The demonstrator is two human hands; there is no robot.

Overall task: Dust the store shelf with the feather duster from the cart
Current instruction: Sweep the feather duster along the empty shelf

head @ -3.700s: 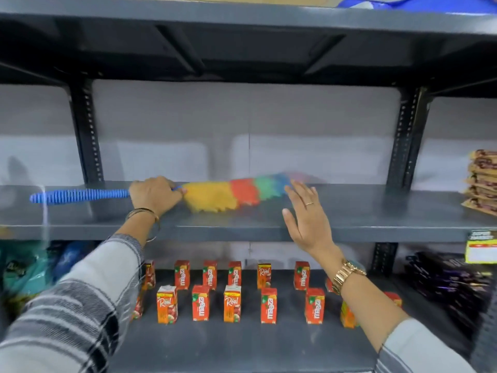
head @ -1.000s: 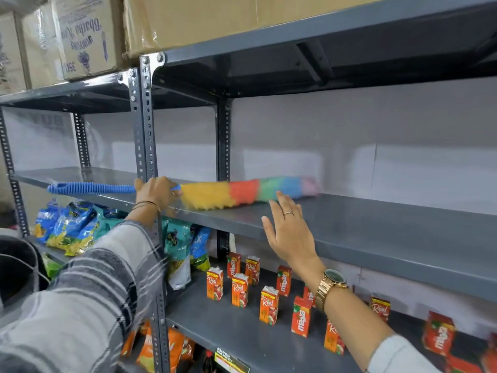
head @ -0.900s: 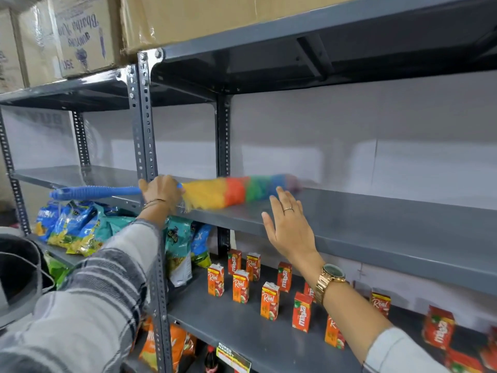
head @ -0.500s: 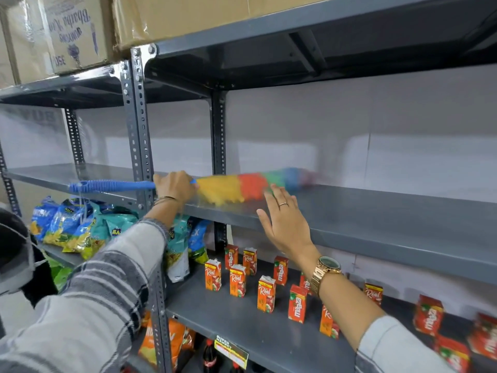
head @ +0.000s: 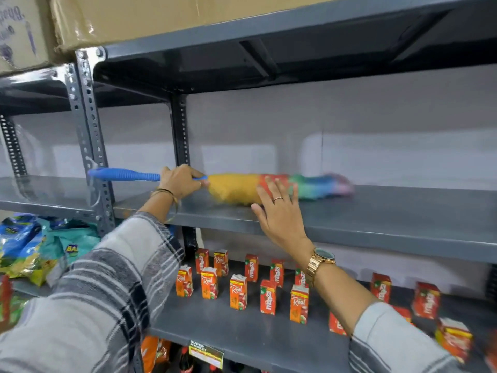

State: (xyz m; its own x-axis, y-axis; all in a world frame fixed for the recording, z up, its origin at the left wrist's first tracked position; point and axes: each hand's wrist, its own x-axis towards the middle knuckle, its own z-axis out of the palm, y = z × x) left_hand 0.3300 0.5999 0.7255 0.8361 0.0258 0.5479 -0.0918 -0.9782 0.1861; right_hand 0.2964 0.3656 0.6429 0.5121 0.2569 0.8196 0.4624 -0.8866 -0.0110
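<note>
- The left hand [head: 180, 181] is clenched around the blue ribbed handle of the feather duster [head: 242, 187], gripping where the handle meets the head; the rest of the handle sticks out to the left past a perforated grey upright [head: 91, 146].
- The duster's head (yellow, then red, green, blue and pink, blurred toward the tip) lies along the grey store shelf [head: 376, 222], touching its surface.
- The right hand [head: 279, 214] is released and flat, fingers spread, its palm over the shelf's front edge just in front of the duster's red band; whether the fingertips touch the feathers cannot be told.
- A gold watch [head: 321, 263] sits on the right wrist, a ring on one finger, and thin bangles [head: 164, 192] on the left wrist above a plaid sleeve [head: 107, 286].
- On the shelf below stand small red and orange juice cartons [head: 238, 292], upright in loose rows.
- Snack bags [head: 40, 246] fill the lower shelf at left.
- Cardboard boxes [head: 134, 17] sit on the top shelf.
</note>
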